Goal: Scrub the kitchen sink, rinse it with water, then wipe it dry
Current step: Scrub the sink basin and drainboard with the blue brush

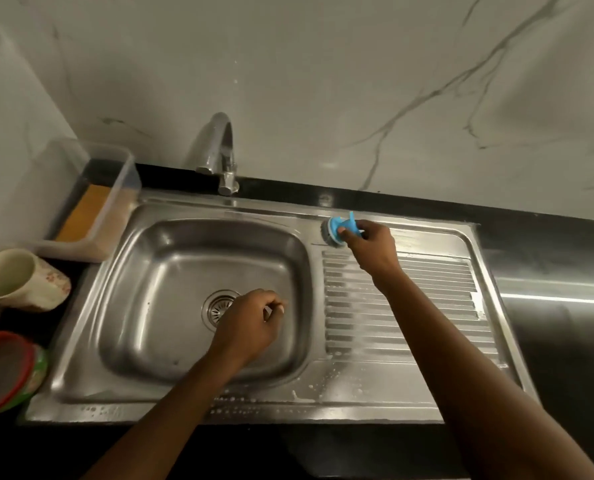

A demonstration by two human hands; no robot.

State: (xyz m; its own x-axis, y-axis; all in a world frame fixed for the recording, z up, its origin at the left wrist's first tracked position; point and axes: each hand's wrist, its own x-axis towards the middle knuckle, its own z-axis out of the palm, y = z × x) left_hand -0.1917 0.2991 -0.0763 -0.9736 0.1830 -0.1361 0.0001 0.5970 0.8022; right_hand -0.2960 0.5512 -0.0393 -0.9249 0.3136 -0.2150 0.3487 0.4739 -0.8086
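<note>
One stainless sink lies in front of us, a single basin on the left and a ribbed drainboard on the right, streaked with white suds. We judge we are partway through scrubbing: foam covers the drainboard and front rim, the basin looks barely soaped, and rinsing and drying remain. One tap stands behind, no water running. Beside the sink sit one clear container and one cup. Our right hand clamps one blue scrubber at the drainboard's back corner; our left hand, loosely curled and apparently empty, hovers over the one drain.
</note>
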